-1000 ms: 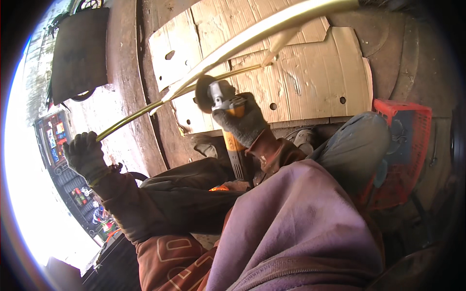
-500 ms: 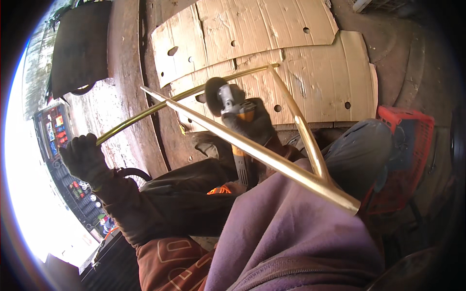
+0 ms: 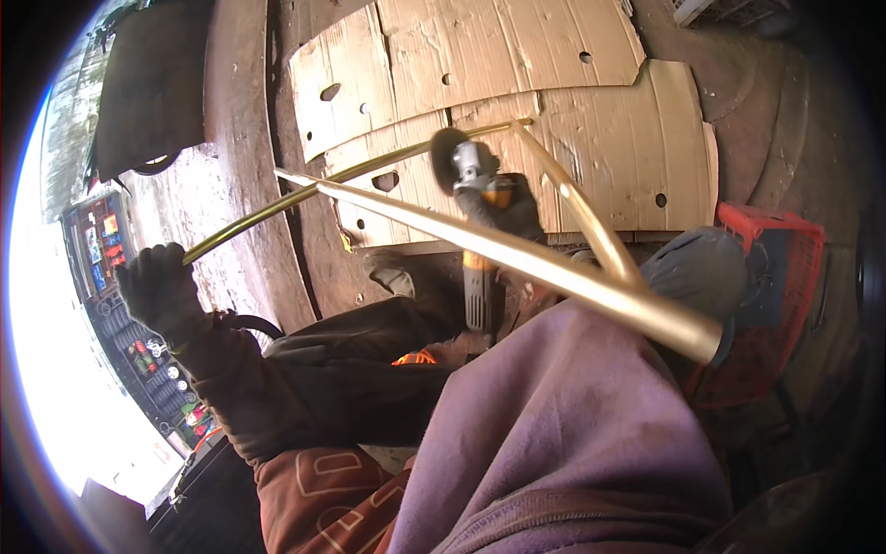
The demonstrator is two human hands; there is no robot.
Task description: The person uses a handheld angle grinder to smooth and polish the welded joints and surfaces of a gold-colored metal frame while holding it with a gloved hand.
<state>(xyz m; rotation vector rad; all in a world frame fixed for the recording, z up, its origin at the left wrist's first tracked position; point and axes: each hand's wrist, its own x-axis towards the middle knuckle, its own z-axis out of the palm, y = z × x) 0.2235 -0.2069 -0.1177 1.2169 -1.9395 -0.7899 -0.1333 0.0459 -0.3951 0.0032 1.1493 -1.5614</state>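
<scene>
One twist of the gold frame [image 3: 517, 258] the left hand [image 3: 164, 294] grips could jolt the grinder [image 3: 479, 288] the right hand [image 3: 517, 208] clasps.

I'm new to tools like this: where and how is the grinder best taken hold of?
Likely the grinder is best held by its long lower body, from the bottom of the picture: that end shows clear below the gold tube, opposite the dark disc.

I'm in a workshop | grinder [image 3: 479, 295] in my right hand [image 3: 512, 209] | gold metal tubes [image 3: 572, 283] before me | cardboard [image 3: 503, 46] on worn floor [image 3: 757, 129], 12 o'clock | red plastic crate [image 3: 796, 305], 3 o'clock
</scene>
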